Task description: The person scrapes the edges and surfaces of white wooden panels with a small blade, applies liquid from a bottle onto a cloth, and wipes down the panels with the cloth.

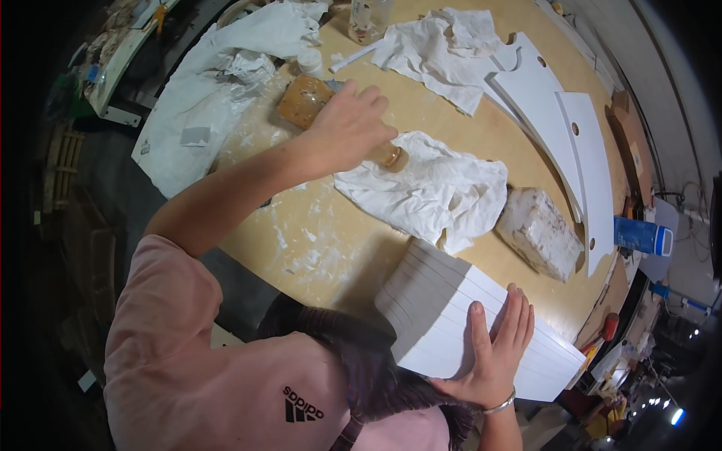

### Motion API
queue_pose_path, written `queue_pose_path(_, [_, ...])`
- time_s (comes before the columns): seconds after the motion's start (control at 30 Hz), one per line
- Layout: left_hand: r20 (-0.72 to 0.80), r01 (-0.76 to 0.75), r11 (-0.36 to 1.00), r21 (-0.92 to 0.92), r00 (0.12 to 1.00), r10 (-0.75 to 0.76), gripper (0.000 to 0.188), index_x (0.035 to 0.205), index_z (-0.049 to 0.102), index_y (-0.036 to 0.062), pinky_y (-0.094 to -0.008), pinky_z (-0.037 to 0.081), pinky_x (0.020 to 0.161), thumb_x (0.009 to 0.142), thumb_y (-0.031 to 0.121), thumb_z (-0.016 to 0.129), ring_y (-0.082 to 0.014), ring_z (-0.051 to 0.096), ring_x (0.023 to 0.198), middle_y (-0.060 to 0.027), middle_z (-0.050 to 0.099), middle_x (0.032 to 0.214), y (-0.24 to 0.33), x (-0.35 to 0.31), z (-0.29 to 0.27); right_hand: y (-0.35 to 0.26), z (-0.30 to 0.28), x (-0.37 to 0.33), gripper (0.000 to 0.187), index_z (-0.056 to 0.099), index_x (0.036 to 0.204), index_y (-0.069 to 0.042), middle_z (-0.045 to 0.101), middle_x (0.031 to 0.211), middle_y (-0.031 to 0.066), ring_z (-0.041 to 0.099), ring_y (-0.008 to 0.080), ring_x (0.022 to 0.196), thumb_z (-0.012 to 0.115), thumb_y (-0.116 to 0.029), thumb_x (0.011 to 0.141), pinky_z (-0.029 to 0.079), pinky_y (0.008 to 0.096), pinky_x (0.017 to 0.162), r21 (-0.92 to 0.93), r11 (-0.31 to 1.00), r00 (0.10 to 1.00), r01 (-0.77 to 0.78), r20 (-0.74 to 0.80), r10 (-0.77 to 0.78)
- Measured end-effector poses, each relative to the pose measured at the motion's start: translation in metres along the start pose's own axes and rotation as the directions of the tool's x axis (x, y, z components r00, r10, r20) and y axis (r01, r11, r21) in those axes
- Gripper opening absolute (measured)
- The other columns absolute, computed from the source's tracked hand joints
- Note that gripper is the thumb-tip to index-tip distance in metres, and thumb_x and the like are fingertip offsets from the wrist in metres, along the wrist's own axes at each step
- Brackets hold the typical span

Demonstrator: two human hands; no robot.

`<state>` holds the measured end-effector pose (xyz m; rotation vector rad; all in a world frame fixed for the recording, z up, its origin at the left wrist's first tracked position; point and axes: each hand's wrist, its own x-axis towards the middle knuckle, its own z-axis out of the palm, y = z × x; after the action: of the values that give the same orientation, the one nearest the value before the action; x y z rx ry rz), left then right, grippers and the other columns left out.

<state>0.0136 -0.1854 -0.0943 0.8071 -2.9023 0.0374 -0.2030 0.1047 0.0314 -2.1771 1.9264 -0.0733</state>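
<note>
The left hand (347, 128) is closed around an amber bottle (316, 105), which is tipped so that its neck points at four o'clock onto a crumpled white cloth (432, 192). The right hand (496, 349) is laid flat with fingers spread on a white grooved panel (451, 316) at the near table edge, toward five o'clock. For the pour to go well, the bottle is best tilted slowly and its mouth kept over the cloth, while the panel is held still. A pale block (538, 233) lies at three o'clock of the cloth, and curved white boards (556, 120) lie beyond it. The round wooden table (451, 135) is smeared with white dust; more cloths (444, 45) are spread at twelve o'clock. A dim, cluttered workshop surrounds it.
</note>
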Motion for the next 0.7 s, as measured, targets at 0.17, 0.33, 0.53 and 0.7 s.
queue_pose_path(0.17, [-0.015, 0.022, 0.999, 0.028, 1.0, -0.021, 0.027, 0.093, 0.072, 0.0183, -0.0393, 0.034, 0.082, 0.07, 0.007, 0.065, -0.0235, 0.051, 0.097, -0.0066, 0.055, 0.088, -0.004, 0.003, 0.003, 0.0, 0.0, 0.001, 0.095, 0.05, 0.133, -0.012, 0.032, 0.137, 0.0397, 0.036, 0.0554, 0.122, 0.07, -0.067, 0.059, 0.024, 0.0618, 0.101, -0.002, 1.0, 1.0, -0.002, 0.002, 0.002])
queue_pose_path(0.33, [0.033, -0.016, 0.999, 0.051, 0.999, 0.014, 0.022, 0.089, 0.071, 0.0176, -0.0382, 0.034, 0.079, 0.072, 0.006, 0.063, -0.0218, 0.052, 0.095, -0.0049, 0.056, 0.085, -0.005, 0.0, 0.001, 0.001, 0.0, -0.001, 0.094, 0.05, 0.133, -0.013, 0.031, 0.137, 0.0403, 0.036, 0.0554, 0.123, 0.071, -0.067, 0.058, 0.024, 0.0617, 0.101, 0.0, 1.0, 1.0, -0.009, 0.013, 0.009])
queue_pose_path(0.53, [0.014, -0.015, 1.0, 0.012, 1.0, 0.015, 0.022, 0.087, 0.071, 0.0173, -0.037, 0.034, 0.078, 0.073, 0.005, 0.061, -0.0208, 0.053, 0.094, -0.004, 0.056, 0.083, -0.004, 0.001, 0.0, 0.001, 0.001, -0.002, 0.095, 0.05, 0.133, -0.013, 0.03, 0.138, 0.0399, 0.035, 0.0554, 0.124, 0.069, -0.069, 0.058, 0.022, 0.0621, 0.102, -0.012, 1.0, 0.999, -0.013, 0.029, 0.014])
queue_pose_path(0.7, [0.103, -0.007, 1.0, 0.002, 0.995, 0.007, 0.021, 0.087, 0.071, 0.0169, -0.0365, 0.035, 0.079, 0.073, 0.005, 0.061, -0.0207, 0.054, 0.093, -0.0044, 0.057, 0.083, 0.002, 0.01, -0.002, 0.001, 0.002, -0.002, 0.096, 0.05, 0.133, -0.013, 0.03, 0.139, 0.0395, 0.034, 0.0553, 0.126, 0.067, -0.071, 0.059, 0.022, 0.0619, 0.103, -0.007, 1.0, 1.0, -0.01, 0.017, 0.01])
